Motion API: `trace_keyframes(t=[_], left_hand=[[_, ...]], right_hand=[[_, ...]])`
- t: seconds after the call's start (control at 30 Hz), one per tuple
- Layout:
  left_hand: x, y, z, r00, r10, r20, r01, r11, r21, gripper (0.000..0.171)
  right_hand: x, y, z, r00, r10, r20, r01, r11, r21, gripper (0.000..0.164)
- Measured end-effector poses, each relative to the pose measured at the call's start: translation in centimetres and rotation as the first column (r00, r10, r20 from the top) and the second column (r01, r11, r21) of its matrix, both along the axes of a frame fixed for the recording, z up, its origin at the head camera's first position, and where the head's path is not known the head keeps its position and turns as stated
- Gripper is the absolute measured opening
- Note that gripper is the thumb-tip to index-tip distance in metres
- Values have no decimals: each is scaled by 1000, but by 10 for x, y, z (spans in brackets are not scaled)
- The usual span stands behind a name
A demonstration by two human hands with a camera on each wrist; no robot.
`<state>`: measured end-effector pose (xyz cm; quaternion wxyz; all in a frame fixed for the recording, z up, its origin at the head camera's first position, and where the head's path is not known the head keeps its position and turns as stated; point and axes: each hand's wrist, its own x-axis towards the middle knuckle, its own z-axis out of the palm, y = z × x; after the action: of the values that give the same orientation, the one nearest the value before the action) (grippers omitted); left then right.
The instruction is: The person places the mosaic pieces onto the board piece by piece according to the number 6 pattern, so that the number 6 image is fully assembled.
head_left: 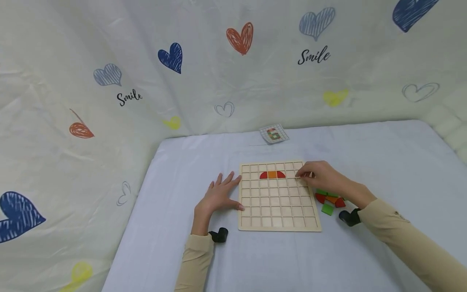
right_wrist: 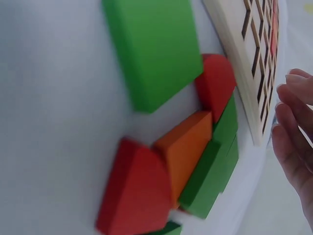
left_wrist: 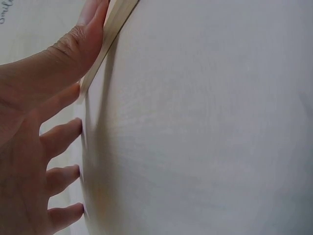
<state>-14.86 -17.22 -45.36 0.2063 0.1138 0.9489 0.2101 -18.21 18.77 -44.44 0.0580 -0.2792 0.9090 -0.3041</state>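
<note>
A wooden grid board (head_left: 276, 223) lies flat on the table. In an upper row, an orange square (head_left: 272, 174) sits between two red rounded pieces (head_left: 263, 175). At the board's left edge, my left hand (head_left: 217, 196) rests with fingers spread, its thumb and index finger touching the rim. My right hand (head_left: 322, 176) hovers over the right edge with loosely bent fingers; no piece shows at its fingertips in the right wrist view. Below it, beside the board, lie green blocks (right_wrist: 156, 49), red rounded blocks (right_wrist: 139, 188) and an orange block (right_wrist: 188, 152), some overlapping.
A small card (head_left: 274, 134) with a coloured block figure like a 6 lies at the table's back edge. White cloth covers the table (head_left: 175, 174). A hanging curtain (head_left: 204, 81) with hearts and "Smile" prints stands behind it. Each wrist wears a black camera (head_left: 220, 235).
</note>
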Motion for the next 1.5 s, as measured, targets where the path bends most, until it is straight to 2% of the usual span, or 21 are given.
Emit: trace_keyframes(t=[0.2,0.57,0.8,1.13,1.5], left_hand=[[1,1,0,1000,-1,3,1,1000,9,106],[0,-1,-4,1000,-3,-8,3,1000,-1,106],[1,-1,-4,1000,-6,-16,6,1000,5,106],[1,-1,-6,1000,-3,-14,3,1000,14,106],[0,-1,-5,1000,1,-8,-1,1000,-2,106]], right_hand=[[10,15,-1,1000,-26,2,26,999,20,13],[26,42,-4,997,-54,-56,58,996,65,17],[34,59,-4,996,-86,-32,88,994,67,21],[33,68,-8,995,-79,-58,83,994,70,27],[28,63,-7,992,-123,-17,124,986,109,23]])
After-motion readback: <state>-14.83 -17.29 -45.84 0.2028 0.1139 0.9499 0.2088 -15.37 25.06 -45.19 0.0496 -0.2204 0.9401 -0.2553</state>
